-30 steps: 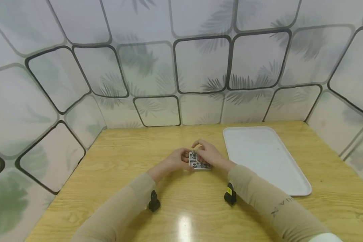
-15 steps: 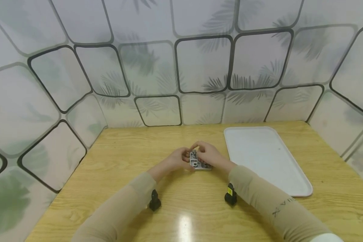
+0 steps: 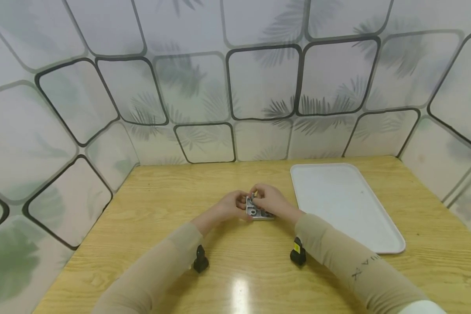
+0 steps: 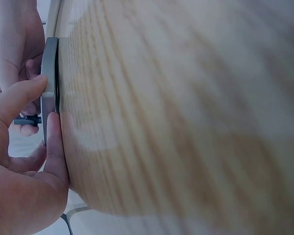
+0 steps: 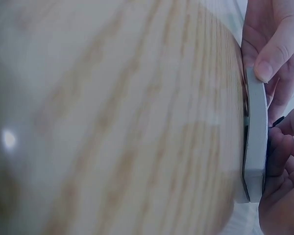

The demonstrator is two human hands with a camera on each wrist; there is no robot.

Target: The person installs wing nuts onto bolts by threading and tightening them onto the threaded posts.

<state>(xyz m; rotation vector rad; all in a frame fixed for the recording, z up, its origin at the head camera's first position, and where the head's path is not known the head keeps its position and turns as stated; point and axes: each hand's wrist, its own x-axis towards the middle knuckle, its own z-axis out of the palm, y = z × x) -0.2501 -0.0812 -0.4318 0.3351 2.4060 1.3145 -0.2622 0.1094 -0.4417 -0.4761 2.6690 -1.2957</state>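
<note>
A small grey metal plate (image 3: 254,213) with raised ribs and a round boss lies between the two hands at mid-table. My left hand (image 3: 230,206) grips its left end, thumb on the near edge and fingers round the far side. From the plate's face sticks a dark threaded bolt (image 4: 27,120), seen side-on in the left wrist view. My right hand (image 3: 274,200) reaches over the plate and pinches the bolt's top between thumb and index finger. In the right wrist view the plate's long side (image 5: 256,132) shows, and the right fingers hide most of the bolt.
A white rectangular tray (image 3: 337,192) lies to the right of the hands, partly behind the right forearm. The wooden table (image 3: 172,187) meets a patterned curtain (image 3: 259,87) at the back and sides. Each wrist carries a black camera mount (image 3: 200,260).
The right index finger, first raised and curled over the bolt, reached across toward the left fingers and is now drawn back against the bolt. The left hand and plate have barely moved.
</note>
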